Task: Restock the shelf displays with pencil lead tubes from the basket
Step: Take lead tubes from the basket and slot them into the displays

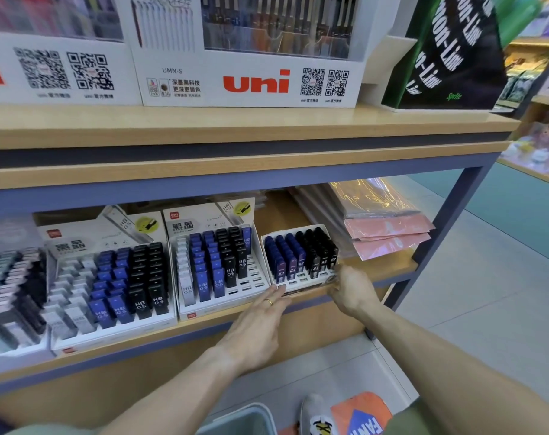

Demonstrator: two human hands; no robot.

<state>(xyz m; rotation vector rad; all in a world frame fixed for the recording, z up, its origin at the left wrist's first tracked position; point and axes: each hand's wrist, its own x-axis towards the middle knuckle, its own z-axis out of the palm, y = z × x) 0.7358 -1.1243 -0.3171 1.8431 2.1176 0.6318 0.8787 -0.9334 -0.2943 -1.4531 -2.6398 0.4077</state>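
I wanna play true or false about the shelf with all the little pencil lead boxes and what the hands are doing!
1. Both hands are on the small display tray at the right end of the row. True: the left hand touches its front left corner and the right hand grips its front right corner.
2. That tray holds only white tubes. False: it holds blue and black ones.
3. The left hand wears a ring. True.
4. The box with the red "uni" logo sits on the same shelf as the tray. False: it stands on the shelf above.
5. Pink packets lie to the right of the tray. True.
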